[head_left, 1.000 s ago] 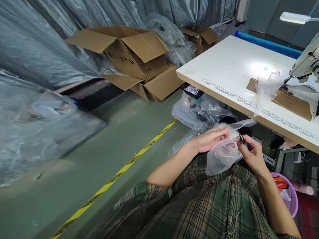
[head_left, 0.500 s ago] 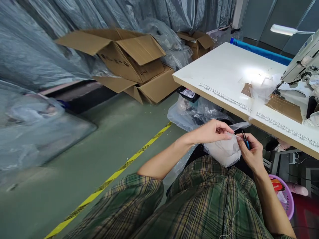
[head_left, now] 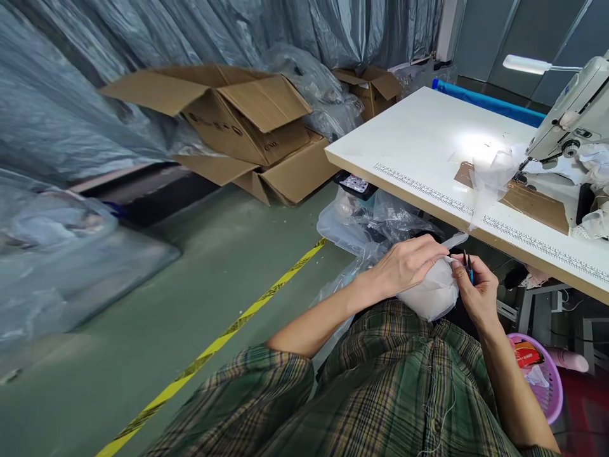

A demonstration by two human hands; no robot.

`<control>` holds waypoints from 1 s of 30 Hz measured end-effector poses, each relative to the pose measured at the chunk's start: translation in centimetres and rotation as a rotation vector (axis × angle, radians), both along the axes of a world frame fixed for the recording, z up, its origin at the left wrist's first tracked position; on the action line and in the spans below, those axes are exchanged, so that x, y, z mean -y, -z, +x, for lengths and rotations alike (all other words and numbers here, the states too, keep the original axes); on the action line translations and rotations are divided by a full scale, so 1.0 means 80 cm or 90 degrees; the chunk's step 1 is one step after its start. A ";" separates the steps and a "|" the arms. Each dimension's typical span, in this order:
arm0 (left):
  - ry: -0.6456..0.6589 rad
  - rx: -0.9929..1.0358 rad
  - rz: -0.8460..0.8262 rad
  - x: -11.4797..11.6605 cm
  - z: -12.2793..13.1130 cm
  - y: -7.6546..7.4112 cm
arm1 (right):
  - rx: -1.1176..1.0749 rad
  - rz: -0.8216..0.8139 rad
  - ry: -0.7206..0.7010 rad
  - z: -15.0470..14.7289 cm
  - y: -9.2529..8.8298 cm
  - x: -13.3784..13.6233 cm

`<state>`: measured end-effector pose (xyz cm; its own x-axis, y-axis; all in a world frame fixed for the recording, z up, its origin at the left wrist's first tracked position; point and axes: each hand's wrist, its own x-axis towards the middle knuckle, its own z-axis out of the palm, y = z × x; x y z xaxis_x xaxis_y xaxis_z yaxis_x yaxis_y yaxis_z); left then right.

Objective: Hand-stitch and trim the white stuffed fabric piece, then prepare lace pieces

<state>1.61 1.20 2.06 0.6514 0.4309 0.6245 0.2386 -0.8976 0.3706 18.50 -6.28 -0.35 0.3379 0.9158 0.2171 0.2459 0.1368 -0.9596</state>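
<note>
Sheer white fabric (head_left: 431, 295) lies bunched in a rounded heap over my lap. My left hand (head_left: 413, 265) pinches its upper edge, fingers together and palm down. From the other side, my right hand (head_left: 478, 285) grips the same edge between thumb and forefinger. Small blue thread snips (head_left: 470, 269) are tucked in that right hand, their dark points upward and away from the cloth. A loose strip of the fabric sticks out beyond my left fingertips, near the table edge.
At the right, a white sewing table (head_left: 404, 136) with a printed ruler carries a sewing machine (head_left: 568, 120) and more sheer cloth (head_left: 492, 181). A pink basket (head_left: 554, 397) stands below. Cardboard boxes (head_left: 247, 130) and plastic-wrapped bundles (head_left: 95, 254) lie leftward, past yellow floor tape (head_left: 238, 324).
My left hand has turned over more, its back now upward, and its fingers have closed along the fabric edge. The right hand keeps its hold on the snips and cloth. The view has shifted slightly.
</note>
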 end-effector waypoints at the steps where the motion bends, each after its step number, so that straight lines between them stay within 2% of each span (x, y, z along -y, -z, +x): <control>1: -0.004 0.004 -0.005 0.001 0.000 -0.001 | -0.004 -0.002 -0.001 0.000 -0.001 0.001; 5: -0.002 0.010 -0.111 0.015 -0.012 -0.016 | -0.031 -0.012 -0.050 0.000 -0.008 0.023; 9: 0.136 -0.123 -0.347 0.049 -0.033 -0.033 | -0.099 -0.087 -0.252 -0.009 -0.016 0.070; 12: 0.214 -0.199 -0.554 0.065 -0.044 -0.026 | -0.090 -0.201 -0.361 -0.017 -0.015 0.097; 15: 0.285 -0.259 -0.707 0.057 -0.051 -0.002 | -0.105 -0.254 -0.317 -0.012 0.004 0.104; 17: 0.353 -0.296 -0.792 0.039 -0.055 0.015 | -0.169 -0.279 -0.204 -0.003 0.025 0.100; 19: 0.366 -0.287 -0.847 0.016 -0.055 0.029 | -0.240 -0.293 -0.067 0.006 0.049 0.093; 20: 0.333 -0.258 -0.843 0.004 -0.054 0.035 | -0.266 -0.291 -0.007 0.009 0.061 0.088; 22: 0.201 -0.174 -0.764 -0.017 -0.046 0.047 | -0.278 -0.284 0.076 0.012 0.081 0.081; 26: -0.112 -0.056 -0.487 -0.036 -0.023 0.078 | -0.149 -0.275 0.158 0.014 0.101 0.077; 28: -0.196 -0.013 -0.325 -0.029 -0.015 0.094 | -0.071 -0.258 0.212 0.016 0.102 0.079; 30: -0.214 0.049 -0.158 -0.012 -0.010 0.107 | -0.018 -0.219 0.249 0.017 0.097 0.081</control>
<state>0.82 2.16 -6.46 0.4047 0.7551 0.5158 0.4658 -0.6557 0.5943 19.82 -12.79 -8.10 0.6710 0.7362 -0.0882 0.1891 -0.2849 -0.9397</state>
